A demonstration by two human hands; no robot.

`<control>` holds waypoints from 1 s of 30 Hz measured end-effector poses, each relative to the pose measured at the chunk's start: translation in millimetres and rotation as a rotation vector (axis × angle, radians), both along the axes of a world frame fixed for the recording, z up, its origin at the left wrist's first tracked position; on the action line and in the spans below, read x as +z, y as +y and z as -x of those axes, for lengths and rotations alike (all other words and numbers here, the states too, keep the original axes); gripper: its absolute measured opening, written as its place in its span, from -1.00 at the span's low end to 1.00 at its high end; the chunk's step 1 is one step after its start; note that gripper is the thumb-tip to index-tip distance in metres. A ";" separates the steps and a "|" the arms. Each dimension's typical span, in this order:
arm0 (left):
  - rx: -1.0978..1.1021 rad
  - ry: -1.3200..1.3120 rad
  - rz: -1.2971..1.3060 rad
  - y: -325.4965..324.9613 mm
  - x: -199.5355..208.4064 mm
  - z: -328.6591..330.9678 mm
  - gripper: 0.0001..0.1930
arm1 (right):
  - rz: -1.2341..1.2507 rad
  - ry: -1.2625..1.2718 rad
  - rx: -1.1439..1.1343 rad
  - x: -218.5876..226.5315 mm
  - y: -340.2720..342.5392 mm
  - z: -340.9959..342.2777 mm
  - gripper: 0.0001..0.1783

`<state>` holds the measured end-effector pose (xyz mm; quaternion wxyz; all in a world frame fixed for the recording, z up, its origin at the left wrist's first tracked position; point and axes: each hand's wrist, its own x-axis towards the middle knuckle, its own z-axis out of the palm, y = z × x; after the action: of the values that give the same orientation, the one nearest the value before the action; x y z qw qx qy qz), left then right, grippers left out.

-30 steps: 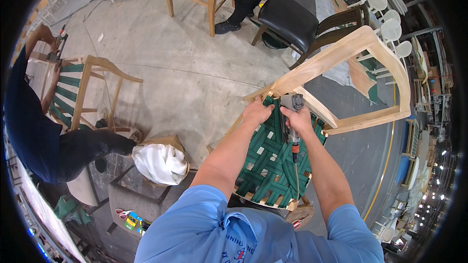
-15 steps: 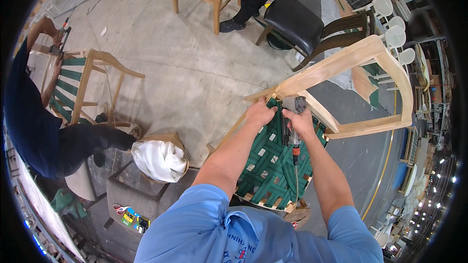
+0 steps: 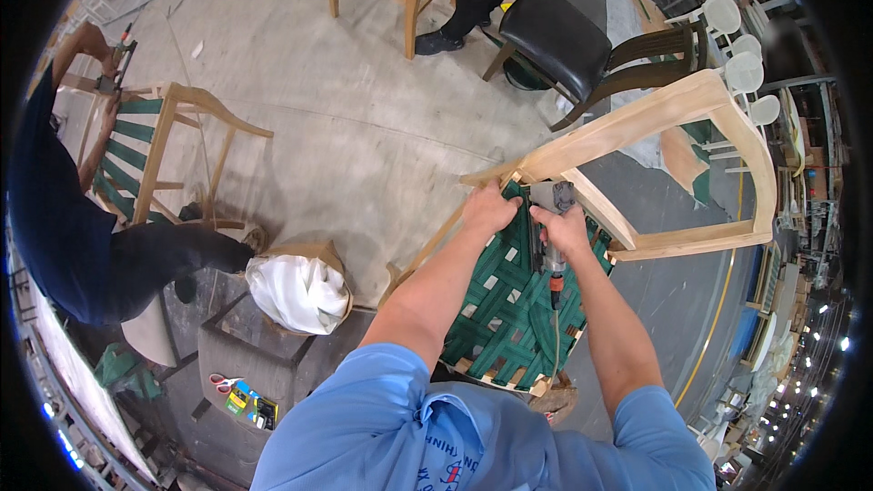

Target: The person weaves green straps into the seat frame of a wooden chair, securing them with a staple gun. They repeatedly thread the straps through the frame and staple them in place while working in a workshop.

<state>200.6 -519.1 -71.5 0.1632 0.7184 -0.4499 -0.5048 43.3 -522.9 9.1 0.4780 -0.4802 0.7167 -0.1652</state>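
A wooden chair frame (image 3: 627,147) stands tilted in front of me, its open back reaching to the right. Green webbing (image 3: 499,289) is woven in a lattice across its seat. My right hand (image 3: 562,229) is closed round a pneumatic staple gun (image 3: 554,193), whose air hose trails down over the webbing. The gun's nose is at the seat's far end, beside the back rail; the exact contact point is hidden. Just left of it, my left hand (image 3: 491,209) is closed on the webbing at the far left seat corner, thumb pressed near the gun.
At left a co-worker (image 3: 68,209) holds a tool over another webbed chair (image 3: 164,145). A paper sack with white cloth (image 3: 298,294) stands nearby. Scissors (image 3: 222,383) and small boxes (image 3: 251,404) lie on a grey seat. Beyond are a black-seated chair (image 3: 556,36) and another person's legs (image 3: 477,0).
The view has shifted very slightly. Both hands and the staple gun keep nearly the same place on the chair seat.
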 end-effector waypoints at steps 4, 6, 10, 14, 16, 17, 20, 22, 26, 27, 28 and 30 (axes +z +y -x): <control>-0.006 0.002 -0.036 -0.8 2.2 7.5 -0.17 | -0.044 0.015 0.022 -2.0 -1.9 9.2 -0.74; 0.006 -0.002 -0.013 -0.6 -1.1 -0.8 -0.20 | 0.004 0.019 0.014 1.6 1.6 1.1 -0.74; -0.006 0.001 0.000 0.5 -1.1 10.1 -0.17 | 0.033 0.022 -0.034 -0.7 1.4 13.3 -0.74; -0.021 -0.045 -0.001 1.8 -5.7 1.1 -0.18 | 0.000 0.030 -0.029 0.5 2.2 3.7 -0.75; -0.005 -0.040 -0.006 -1.1 -5.9 0.3 -0.19 | 0.018 0.022 -0.052 2.6 -0.3 2.6 -0.75; -0.009 -0.013 -0.018 -1.9 -3.2 6.2 -0.20 | 0.015 0.031 -0.061 4.1 -0.1 8.3 -0.74; -0.024 0.011 -0.005 1.0 0.0 9.3 -0.19 | 0.002 0.047 -0.057 9.0 -0.3 17.0 -0.72; -0.002 0.009 0.024 -6.8 0.2 2.0 -0.17 | 0.031 -0.057 -0.088 15.1 9.2 14.4 -0.71; 0.031 -0.001 -0.047 -7.1 4.0 3.5 -0.10 | 0.126 -0.189 -0.101 45.2 61.9 51.7 -0.66; 0.032 -0.012 -0.068 -8.8 6.5 6.4 -0.07 | 0.147 -0.161 -0.107 54.7 80.6 67.1 -0.65; 0.029 -0.059 -0.055 -10.3 7.2 8.7 -0.04 | 0.170 -0.134 -0.117 64.6 100.5 83.0 -0.64; -0.012 -0.138 -0.022 -11.3 7.2 16.7 0.02 | 0.173 -0.167 -0.241 84.7 141.0 119.3 -0.63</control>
<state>183.9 -530.4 -64.4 0.1207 0.7506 -0.4588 -0.4600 -76.0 -382.0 93.8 0.4698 -0.4147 0.7099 -0.3216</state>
